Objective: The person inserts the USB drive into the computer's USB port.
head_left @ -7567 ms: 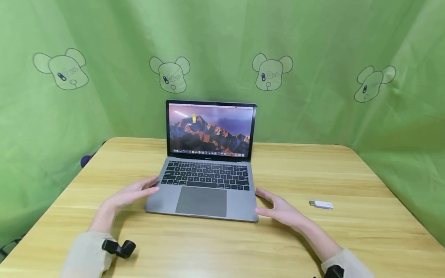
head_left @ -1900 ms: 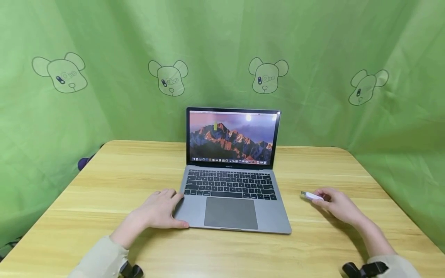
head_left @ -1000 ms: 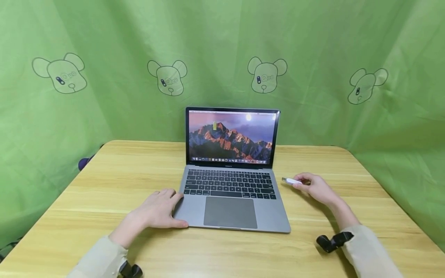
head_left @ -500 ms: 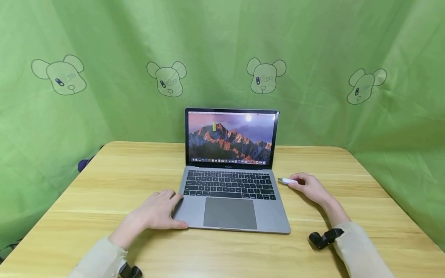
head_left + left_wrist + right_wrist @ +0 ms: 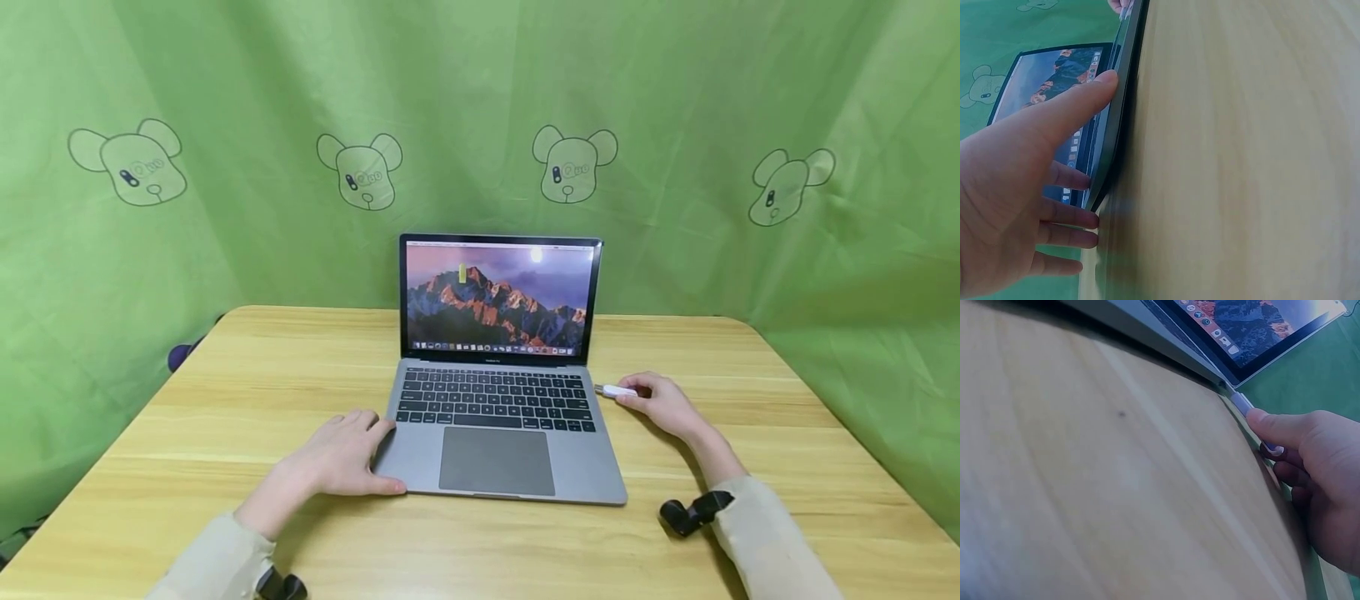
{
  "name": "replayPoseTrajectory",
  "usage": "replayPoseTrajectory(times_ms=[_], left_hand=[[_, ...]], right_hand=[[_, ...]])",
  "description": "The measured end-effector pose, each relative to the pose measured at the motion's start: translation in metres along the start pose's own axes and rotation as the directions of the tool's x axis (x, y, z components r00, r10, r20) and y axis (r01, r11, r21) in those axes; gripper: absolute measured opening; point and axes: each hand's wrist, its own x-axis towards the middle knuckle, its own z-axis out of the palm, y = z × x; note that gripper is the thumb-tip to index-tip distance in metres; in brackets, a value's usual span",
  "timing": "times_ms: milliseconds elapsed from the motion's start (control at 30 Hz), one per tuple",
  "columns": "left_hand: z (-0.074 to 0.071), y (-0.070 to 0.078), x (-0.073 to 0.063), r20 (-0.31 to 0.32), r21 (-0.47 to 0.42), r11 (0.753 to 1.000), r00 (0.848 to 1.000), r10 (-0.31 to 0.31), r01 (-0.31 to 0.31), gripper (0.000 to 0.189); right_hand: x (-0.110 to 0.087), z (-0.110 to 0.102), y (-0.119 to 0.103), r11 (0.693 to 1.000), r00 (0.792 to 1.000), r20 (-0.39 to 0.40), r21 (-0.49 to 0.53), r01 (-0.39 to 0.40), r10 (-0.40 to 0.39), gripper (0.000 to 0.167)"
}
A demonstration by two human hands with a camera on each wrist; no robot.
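A grey laptop (image 5: 497, 460) lies unfolded on the table, its lit screen (image 5: 498, 296) showing mountains. My left hand (image 5: 337, 457) rests at its front left corner. In the left wrist view the thumb of that hand (image 5: 1013, 187) lies straight along the laptop's edge and the fingers extend by its side. On the other side, my right hand (image 5: 663, 408) pinches a white USB stick (image 5: 619, 392) between thumb and fingers. The stick's metal plug points left, right at the laptop's right edge. In the right wrist view, the hand (image 5: 1329, 472) hides part of the stick (image 5: 1242, 402).
A pale wooden table (image 5: 247, 392) carries the laptop. Green cloth (image 5: 465, 75) with bear outlines hangs behind and at both sides. Each sleeve bears a black wrist camera, such as the right one (image 5: 696, 512).
The laptop was shifted right and slightly nearer. My right hand took the USB stick from the table and brought it left to the laptop's edge. Lately, the left hand has stayed still.
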Motion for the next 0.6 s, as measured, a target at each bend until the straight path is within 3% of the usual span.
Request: replayPoseTrajectory(times_ms=[600], left_hand=[[-0.0016,0.0006,-0.0008,-0.001,-0.012,1.000,1.000,0.001,-0.001,0.093]], right_hand=[[-0.0006,-0.0008,0.0038,1.000,0.999,0.029,0.005,0.022,-0.022,0.031]])
